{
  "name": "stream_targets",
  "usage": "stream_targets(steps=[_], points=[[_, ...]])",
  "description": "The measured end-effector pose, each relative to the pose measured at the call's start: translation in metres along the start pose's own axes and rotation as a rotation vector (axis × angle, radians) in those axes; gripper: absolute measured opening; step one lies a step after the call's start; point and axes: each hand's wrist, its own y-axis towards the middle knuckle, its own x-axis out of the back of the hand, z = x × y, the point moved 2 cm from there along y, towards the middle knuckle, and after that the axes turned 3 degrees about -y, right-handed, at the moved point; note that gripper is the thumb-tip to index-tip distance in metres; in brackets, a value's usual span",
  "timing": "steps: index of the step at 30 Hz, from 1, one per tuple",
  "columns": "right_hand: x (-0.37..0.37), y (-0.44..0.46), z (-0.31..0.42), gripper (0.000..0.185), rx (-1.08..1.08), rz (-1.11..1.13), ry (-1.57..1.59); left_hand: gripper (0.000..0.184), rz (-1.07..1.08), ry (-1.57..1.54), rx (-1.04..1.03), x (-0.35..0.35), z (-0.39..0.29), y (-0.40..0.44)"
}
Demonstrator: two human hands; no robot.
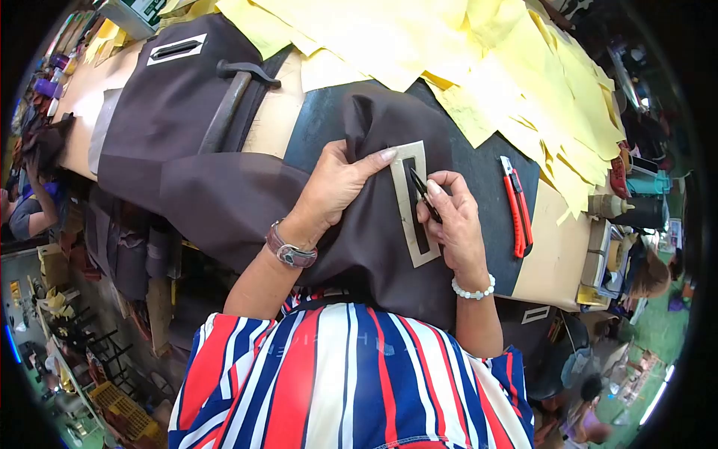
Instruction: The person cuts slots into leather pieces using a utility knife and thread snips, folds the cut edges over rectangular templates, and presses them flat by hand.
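Striped red, white and navy shirt (336, 382) fills the near edge, bare forearms reaching out past it. Right hand (458, 224), white bead bracelet at the wrist, is pinching a slim black pointed tool (425, 198) between thumb and fingers, over the slot of a pale beige rectangular frame (406, 209); can't tell if tweezers or snips. Left hand (327, 191), brown band at the wrist, has its thumb laid out to the frame's upper corner, other fingers curled into the soft dark brown sheet (359, 243) and partly hidden. Sheet and frame sit right in front of the person, partly over a flat black mat (486, 187).

Handling, judged by eye: sheet looks light to middling, limp, smooth, maybe a bit slippery, folds easily. Frame looks thin and stiffer, could bend at its narrow sides. Best hold: the sheet gathered just beside the frame, frame pressed flat near a corner. Tool looks light; take it by its thicker part, away from the point.

Farther out: red and black box cutter (517, 206) on the mat, dark metal hammer (228, 108) on more brown material, loose yellow sheets (508, 67) heaped beyond.

Writing: faint pale letters over the shirt stripes (maybe an overlay, not print), not safely readable. Green and white box (146, 9) at the far edge carries small print, illegible. No brand can be read.
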Motion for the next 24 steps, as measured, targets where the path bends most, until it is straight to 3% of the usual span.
stream_targets(steps=[18, 21, 24], points=[[-0.007, 0.005, 0.002, 0.025, -0.001, 0.007, -0.014, 0.028, -0.009, 0.158, -0.09, -0.003, -0.004, -0.009], [-0.01, 0.006, -0.008, 0.025, 0.183, -0.055, -0.111, 0.024, -0.039, 0.101, -0.064, -0.008, 0.0, -0.013], [-0.012, -0.013, 0.006, 0.023, 0.144, -0.131, -0.295, 0.02, -0.103, 0.065, -0.088, -0.011, 0.012, -0.015]])
